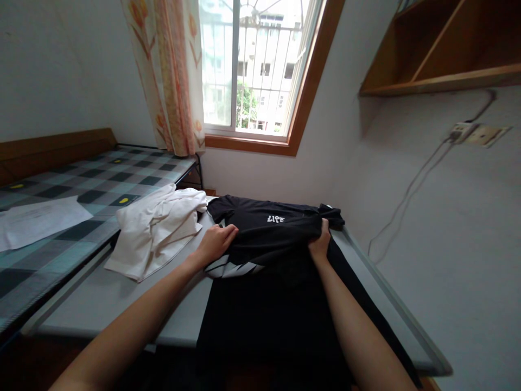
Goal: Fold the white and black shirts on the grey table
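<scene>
A black shirt with white print lies across the far part of a light grey table. My left hand is closed on the shirt's left side, above a grey-and-white patterned part. At the right side of the shirt, my right hand grips its edge, fingers partly hidden by the cloth. Black fabric spreads below the shirt toward the near edge; whether it is a separate piece cannot be made out. A crumpled white garment rests left of my left hand.
A bed with a checked cover adjoins the table on the left, with paper sheets on it. A curtain hangs by the window. Wooden shelves and a socket with a cable are on the right wall.
</scene>
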`<state>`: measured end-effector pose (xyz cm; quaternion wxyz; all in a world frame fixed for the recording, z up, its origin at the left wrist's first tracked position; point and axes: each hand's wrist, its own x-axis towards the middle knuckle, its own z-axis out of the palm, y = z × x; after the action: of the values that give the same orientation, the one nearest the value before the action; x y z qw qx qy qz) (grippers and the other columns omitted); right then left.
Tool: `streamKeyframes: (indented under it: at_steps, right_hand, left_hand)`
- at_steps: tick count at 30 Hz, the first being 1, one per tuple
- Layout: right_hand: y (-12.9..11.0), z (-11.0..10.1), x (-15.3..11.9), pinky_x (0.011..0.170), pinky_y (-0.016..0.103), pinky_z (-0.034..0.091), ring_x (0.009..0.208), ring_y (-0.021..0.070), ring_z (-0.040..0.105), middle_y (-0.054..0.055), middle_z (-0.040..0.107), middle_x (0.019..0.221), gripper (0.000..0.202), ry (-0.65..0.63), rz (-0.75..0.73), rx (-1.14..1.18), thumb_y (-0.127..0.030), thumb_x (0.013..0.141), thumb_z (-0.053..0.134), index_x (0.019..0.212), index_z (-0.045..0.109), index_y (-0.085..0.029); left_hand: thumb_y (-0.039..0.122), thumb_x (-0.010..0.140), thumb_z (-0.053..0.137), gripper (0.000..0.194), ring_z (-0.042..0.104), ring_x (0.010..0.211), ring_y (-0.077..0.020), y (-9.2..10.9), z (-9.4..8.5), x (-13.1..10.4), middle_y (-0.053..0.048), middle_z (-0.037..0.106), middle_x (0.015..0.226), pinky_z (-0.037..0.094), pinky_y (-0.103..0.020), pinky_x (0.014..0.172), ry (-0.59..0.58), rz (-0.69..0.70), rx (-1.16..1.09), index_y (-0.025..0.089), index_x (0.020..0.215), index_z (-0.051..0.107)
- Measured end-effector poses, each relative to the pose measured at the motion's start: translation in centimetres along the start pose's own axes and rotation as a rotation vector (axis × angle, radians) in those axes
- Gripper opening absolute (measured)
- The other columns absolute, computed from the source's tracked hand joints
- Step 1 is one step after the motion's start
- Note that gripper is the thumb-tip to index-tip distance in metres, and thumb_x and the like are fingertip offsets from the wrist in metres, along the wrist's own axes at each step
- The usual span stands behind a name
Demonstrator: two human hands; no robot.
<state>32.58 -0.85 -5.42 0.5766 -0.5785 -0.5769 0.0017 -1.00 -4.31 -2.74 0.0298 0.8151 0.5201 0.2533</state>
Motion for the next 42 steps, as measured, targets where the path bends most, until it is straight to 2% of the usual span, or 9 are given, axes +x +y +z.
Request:
streamKeyframes:
  at_steps: [4, 7, 11, 15, 21, 24, 32, 37, 42]
  right_hand:
    - [-0.7, 0.0, 0.0, 0.081, 0.038, 0.046, 0.091, 0.0263, 0.063, 0.009, 0.067, 0.1, 0.054, -0.024, -0.004, 0.08, -0.03, 0.08, 0.049, 0.132, 0.041, -0.018]
    - [-0.6, 0.1, 0.2, 0.091, 0.04, 0.044, 0.104, 0.0276, 0.06, 0.011, 0.066, 0.111, 0.04, -0.078, -0.063, 0.066, -0.028, 0.078, 0.047, 0.117, 0.055, -0.018]
    - [0.1, 0.2, 0.4, 0.086, 0.042, 0.047, 0.093, 0.0273, 0.062, 0.01, 0.068, 0.097, 0.032, -0.054, -0.013, 0.024, -0.028, 0.075, 0.05, 0.104, 0.058, -0.018]
    - [0.1, 0.0, 0.5, 0.088, 0.043, 0.047, 0.094, 0.0263, 0.062, 0.011, 0.066, 0.102, 0.038, -0.063, -0.032, 0.034, -0.026, 0.073, 0.053, 0.11, 0.055, -0.018]
    - [-0.5, -0.2, 1.0, 0.106, 0.05, 0.033, 0.128, 0.0306, 0.042, 0.019, 0.044, 0.139, 0.072, 0.013, -0.241, -0.045, -0.029, 0.074, 0.055, 0.141, 0.033, -0.014]
    - [-0.6, 0.1, 0.9, 0.104, 0.051, 0.034, 0.125, 0.0302, 0.043, 0.017, 0.048, 0.136, 0.067, -0.097, -0.306, -0.112, -0.028, 0.078, 0.048, 0.143, 0.035, -0.015]
    - [-0.2, 0.5, 0.6, 0.094, 0.048, 0.04, 0.101, 0.0278, 0.052, 0.012, 0.06, 0.103, 0.032, -0.122, -0.176, -0.241, -0.026, 0.083, 0.04, 0.096, 0.068, -0.019]
    - [0.3, 0.6, 0.7, 0.099, 0.05, 0.037, 0.121, 0.0324, 0.044, 0.014, 0.048, 0.13, 0.013, -0.141, -0.191, -0.205, -0.027, 0.07, 0.058, 0.081, 0.06, -0.02]
    - [1.3, 1.0, 0.8, 0.089, 0.045, 0.046, 0.101, 0.0274, 0.06, 0.011, 0.064, 0.107, 0.032, -0.381, -0.063, -0.009, -0.024, 0.066, 0.057, 0.097, 0.053, -0.021]
  left_hand:
    - [0.044, 0.089, 0.052, 0.035, 0.061, 0.061, -0.0193, -0.6, 0.1, 0.0, 0.0, 0.063, 0.064, 0.038, -0.027, 0.058, -0.053, -0.144, -0.026, 0.026, 0.118, 0.061]
    - [0.055, 0.081, 0.058, 0.039, 0.062, 0.069, -0.0192, -0.9, 0.6, -0.2, -0.004, 0.065, 0.079, 0.042, -0.029, 0.064, -0.07, -0.07, -0.017, 0.024, 0.1, 0.07]
    - [0.057, 0.081, 0.059, 0.037, 0.059, 0.101, -0.0255, -1.1, 1.2, -0.3, -0.008, 0.063, 0.106, 0.041, -0.037, 0.086, -0.016, 0.083, -0.033, 0.021, 0.079, 0.069]
    - [0.043, 0.081, 0.064, 0.022, 0.061, 0.091, -0.0228, -1.3, 0.8, 0.2, -0.004, 0.068, 0.09, 0.038, -0.041, 0.091, -0.017, 0.053, -0.098, 0.022, 0.088, 0.063]
    - [0.035, 0.084, 0.057, 0.012, 0.061, 0.086, -0.0205, -2.4, -1.9, 1.1, -0.002, 0.066, 0.089, 0.045, -0.037, 0.085, 0.534, -0.132, -0.244, 0.023, 0.085, 0.054]
    - [0.03, 0.083, 0.056, 0.01, 0.061, 0.088, -0.0189, -3.1, -2.4, 1.3, -0.002, 0.064, 0.091, 0.048, -0.035, 0.084, 0.632, -0.158, -0.353, 0.023, 0.087, 0.05]
    - [0.011, 0.069, 0.05, 0.044, 0.061, 0.087, -0.0179, -3.4, -1.5, 1.3, -0.003, 0.063, 0.09, 0.047, -0.034, 0.084, 0.244, -0.068, -0.388, 0.02, 0.111, 0.057]
    - [0.033, 0.069, 0.067, 0.027, 0.06, 0.092, -0.0229, -3.0, -1.0, 0.7, -0.004, 0.062, 0.095, 0.046, -0.037, 0.083, -0.009, -0.019, -0.185, 0.023, 0.094, 0.068]
    - [0.024, 0.07, 0.065, 0.011, 0.061, 0.08, -0.0209, -3.2, -0.3, 0.5, -0.003, 0.065, 0.088, 0.044, -0.033, 0.078, -0.094, -0.015, -0.145, 0.021, 0.08, 0.062]
